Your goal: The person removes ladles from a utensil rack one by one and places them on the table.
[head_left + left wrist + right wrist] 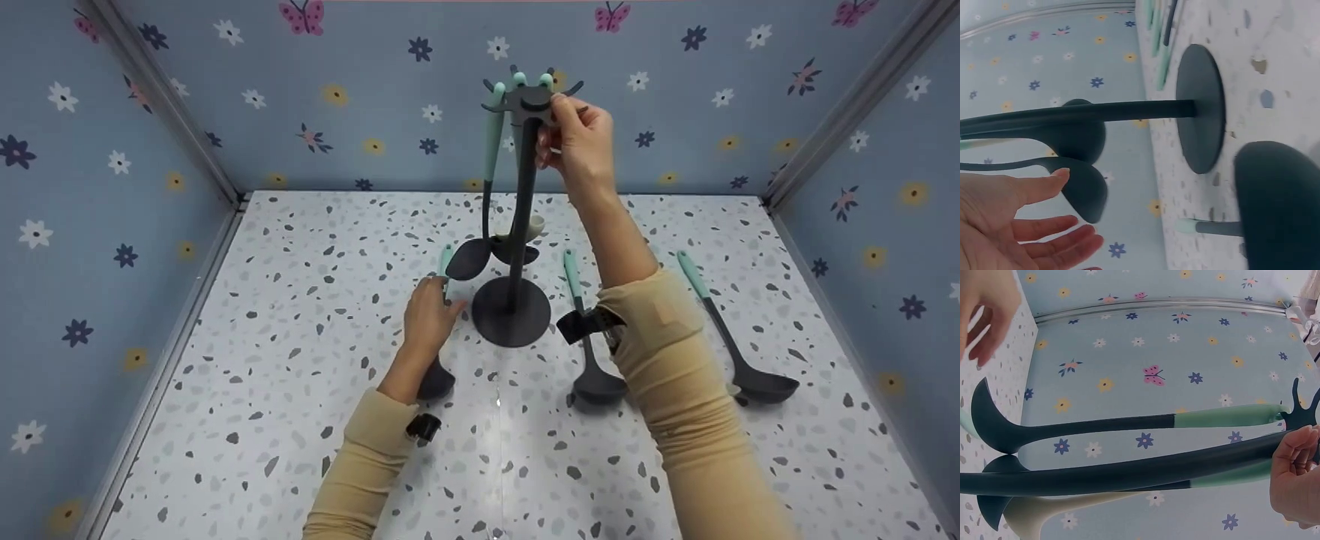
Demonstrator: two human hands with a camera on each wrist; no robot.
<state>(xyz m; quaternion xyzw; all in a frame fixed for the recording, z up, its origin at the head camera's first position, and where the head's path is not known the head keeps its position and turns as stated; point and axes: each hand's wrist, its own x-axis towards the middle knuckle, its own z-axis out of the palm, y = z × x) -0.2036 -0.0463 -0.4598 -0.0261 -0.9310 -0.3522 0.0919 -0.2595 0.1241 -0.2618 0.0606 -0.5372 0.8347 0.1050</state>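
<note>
A dark utensil stand (pixel 525 202) with a round base rises from the speckled table, its hooked top pinched by my right hand (pixel 585 146). From its hooks hang two dark ladles with mint handles, one ladle bowl (pixel 468 259) at the left, and a cream-coloured utensil (pixel 1027 514) behind the pole. My left hand (pixel 431 319) is beside the base, over another dark ladle (pixel 437 381) lying on the table and partly hidden by the hand. In the left wrist view the left fingers (pixel 1055 247) are spread with nothing between them, overlapping a hanging ladle bowl (pixel 1085 191).
Right of the stand, two more mint-handled ladles lie on the table: a nearer ladle (pixel 598 384) by the right wrist strap and a farther ladle (pixel 765 384) beyond the sleeve. Flower-patterned walls (pixel 300 97) enclose the table at the back and sides.
</note>
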